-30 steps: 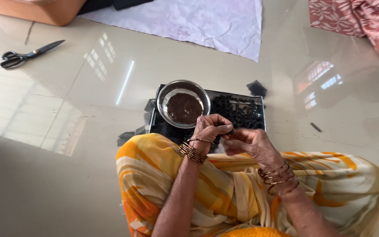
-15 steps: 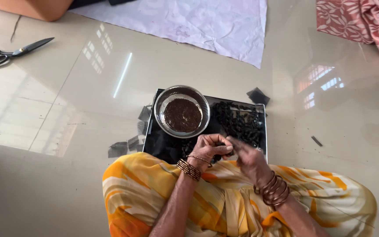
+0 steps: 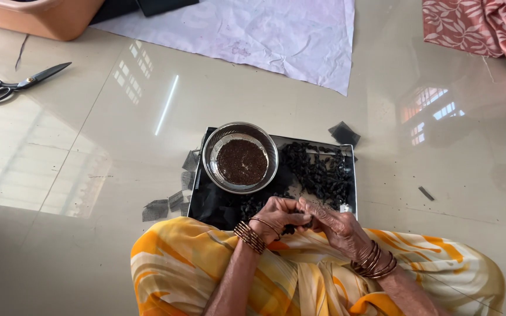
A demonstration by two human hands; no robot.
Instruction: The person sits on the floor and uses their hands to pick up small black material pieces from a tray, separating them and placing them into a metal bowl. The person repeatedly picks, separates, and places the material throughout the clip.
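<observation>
The left hand (image 3: 278, 214) and right hand (image 3: 336, 225) meet fingertip to fingertip over the near edge of the tray (image 3: 206, 202), just above the lap. Both sets of fingers are pinched together around something small and dark (too tiny to tell what exactly, though it matches the pile beside it). Bangles (image 3: 249, 236) ring the left wrist, and more sit on the right.

The tray is dark and rectangular, lying flat on the glossy floor (image 3: 89, 175) right in front of the knees. At its left half stands a steel bowl (image 3: 240, 157), upright, holding a layer of fine brown seeds (image 3: 241, 162). At the right half lies a loose heap of black pods (image 3: 318, 171), spreading toward the hands.

A few dark scraps (image 3: 165, 205) lie on the floor just left of the tray, another (image 3: 344, 134) touches its far right corner, and a small sliver (image 3: 426, 193) sits apart to the right.

Well away at far left lie scissors (image 3: 16, 83), blades shut. A white sheet (image 3: 253, 32) is spread at the top, a patterned red cloth (image 3: 481, 29) at top right. Yellow-and-white draped fabric (image 3: 177, 263) covers the lap.
</observation>
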